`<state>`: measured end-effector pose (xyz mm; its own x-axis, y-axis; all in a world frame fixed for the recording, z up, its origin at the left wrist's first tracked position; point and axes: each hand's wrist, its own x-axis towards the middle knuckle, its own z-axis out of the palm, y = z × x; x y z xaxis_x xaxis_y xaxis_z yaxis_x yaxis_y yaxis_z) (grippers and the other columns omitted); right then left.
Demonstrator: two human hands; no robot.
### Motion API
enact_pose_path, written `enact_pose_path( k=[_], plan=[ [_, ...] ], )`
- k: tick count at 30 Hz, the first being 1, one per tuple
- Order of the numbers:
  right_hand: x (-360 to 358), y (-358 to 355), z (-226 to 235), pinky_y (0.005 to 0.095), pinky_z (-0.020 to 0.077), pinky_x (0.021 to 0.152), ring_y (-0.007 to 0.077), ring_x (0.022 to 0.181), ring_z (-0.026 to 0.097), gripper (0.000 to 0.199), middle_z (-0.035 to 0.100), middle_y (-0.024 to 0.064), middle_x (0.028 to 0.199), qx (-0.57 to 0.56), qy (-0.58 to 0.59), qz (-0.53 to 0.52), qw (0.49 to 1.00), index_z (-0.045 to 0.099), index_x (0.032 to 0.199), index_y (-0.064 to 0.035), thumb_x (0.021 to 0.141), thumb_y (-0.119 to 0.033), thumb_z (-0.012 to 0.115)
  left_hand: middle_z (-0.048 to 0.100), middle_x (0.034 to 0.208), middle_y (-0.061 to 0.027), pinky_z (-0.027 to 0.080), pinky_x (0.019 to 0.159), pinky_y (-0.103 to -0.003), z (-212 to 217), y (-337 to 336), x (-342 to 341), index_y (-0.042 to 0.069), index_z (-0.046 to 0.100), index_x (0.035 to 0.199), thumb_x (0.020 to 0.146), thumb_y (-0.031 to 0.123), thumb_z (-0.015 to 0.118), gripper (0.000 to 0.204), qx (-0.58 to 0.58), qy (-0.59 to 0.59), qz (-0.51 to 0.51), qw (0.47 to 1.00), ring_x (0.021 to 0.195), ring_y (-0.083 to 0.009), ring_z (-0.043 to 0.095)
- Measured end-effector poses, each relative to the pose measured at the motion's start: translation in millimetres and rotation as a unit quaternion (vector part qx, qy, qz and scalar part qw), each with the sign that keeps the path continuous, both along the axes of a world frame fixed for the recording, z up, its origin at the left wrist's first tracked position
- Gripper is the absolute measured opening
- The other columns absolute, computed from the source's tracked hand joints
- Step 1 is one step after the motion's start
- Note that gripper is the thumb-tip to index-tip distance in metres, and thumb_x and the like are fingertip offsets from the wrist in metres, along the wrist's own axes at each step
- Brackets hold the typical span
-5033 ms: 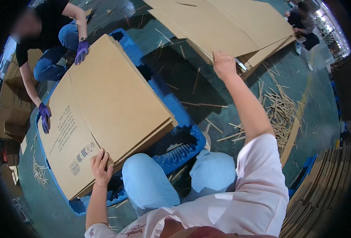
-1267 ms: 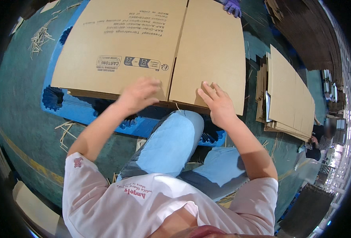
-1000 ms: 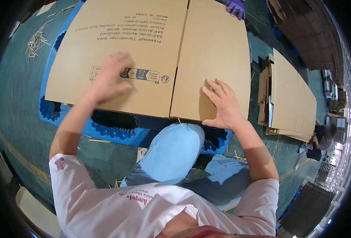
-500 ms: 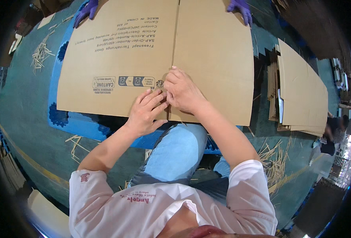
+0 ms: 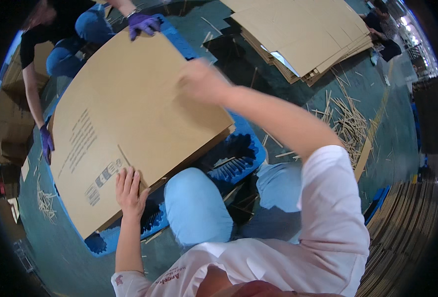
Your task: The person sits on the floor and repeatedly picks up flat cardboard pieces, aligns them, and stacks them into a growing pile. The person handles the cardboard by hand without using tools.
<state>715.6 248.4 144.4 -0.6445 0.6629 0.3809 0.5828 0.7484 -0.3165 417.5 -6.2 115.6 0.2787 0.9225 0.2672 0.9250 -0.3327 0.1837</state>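
top cardboard sheet (image 5: 107, 94) sits on a flat stack, straight ahead of the person's knees (image 5: 199, 208), reaching away from both hands. long axis looks to run along the near edge, lower left to upper right — rough call, the lens bends it. left hand (image 5: 129, 190) is on the near edge, palm down, fingers straight and close together, thumb a bit apart, by the near end of a slot (image 5: 124, 154); not clamped on anything. right hand (image 5: 201, 81) is farther out, over the sheet's right side by that edge; blurred, fingers look curled, can't tell if it touches or pinches anything. so left is nearer the slot, right nearer the right edge. co-worker's purple gloves: one (image 5: 142, 24) on the far corner, one (image 5: 46, 143) at the left edge. stack rests on a blue pallet (image 5: 246, 148), bare to the right. room: dark green floor (image 5: 65, 255), second cardboard stack (image 5: 310, 34) upper right — apart from the pallet — heap of cardboard strips (image 5: 346, 123) below it, more sheets (image 5: 402, 237) lower right.
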Motion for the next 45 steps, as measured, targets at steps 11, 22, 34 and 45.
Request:
enact_pose_path(
  k=[11, 22, 34, 45],
  plan=[
    [390.3, 28.1, -143.4, 0.0479, 0.0268, 0.102, 0.0325, 0.130, 0.024, 0.057, 0.031, 0.0134, 0.138, 0.138, -0.304, -0.630, 0.701, 0.047, 0.121, -0.0082, 0.070, -0.016, 0.070, 0.048, 0.127, -0.0208, 0.027, 0.104, -0.052, -6.7, 24.4, 13.2, 0.001, 0.053, 0.119, 0.077, 0.021, 0.060, 0.048, -0.002, 0.033, 0.000, 0.999, 0.122, -0.0403, 0.041],
    [422.3, 45.9, -123.2, 0.0382, 0.0448, 0.085, 0.0308, 0.100, 0.053, 0.025, 0.058, 0.0135, 0.100, 0.091, -0.187, -0.539, 0.816, 0.056, 0.103, -0.0063, 0.079, -0.006, 0.049, 0.046, 0.128, -0.0228, 0.029, 0.102, -0.051, -10.3, 15.7, 9.7, -0.002, 0.050, 0.121, 0.090, 0.036, 0.047, 0.049, -0.020, 0.070, 0.007, 0.997, 0.122, -0.0427, 0.039],
    [256.1, -114.5, 184.4, 0.0359, 0.0478, 0.067, 0.0296, 0.075, 0.061, 0.019, 0.064, 0.0110, 0.084, 0.299, 0.024, -0.344, 0.890, 0.064, 0.088, -0.0095, 0.082, -0.027, 0.060, 0.043, 0.132, -0.0159, 0.031, 0.102, -0.043, 63.1, 27.1, 74.8, 0.005, 0.054, 0.117, 0.071, 0.012, 0.064, 0.047, 0.063, 0.122, 0.012, 0.990, 0.123, -0.0357, 0.039],
    [465.9, -149.3, 339.0, 0.0371, 0.0512, 0.072, 0.0269, 0.088, 0.061, 0.036, 0.061, 0.0142, 0.104, 0.038, 0.637, -0.303, 0.708, 0.054, 0.105, 0.0077, 0.084, -0.021, 0.059, 0.036, 0.134, -0.0126, 0.031, 0.100, -0.040, 88.7, 84.3, 297.6, 0.003, 0.036, 0.130, 0.085, 0.036, 0.061, 0.061, -0.403, -0.803, 0.030, 0.439, 0.122, -0.0238, 0.036]
  ],
)
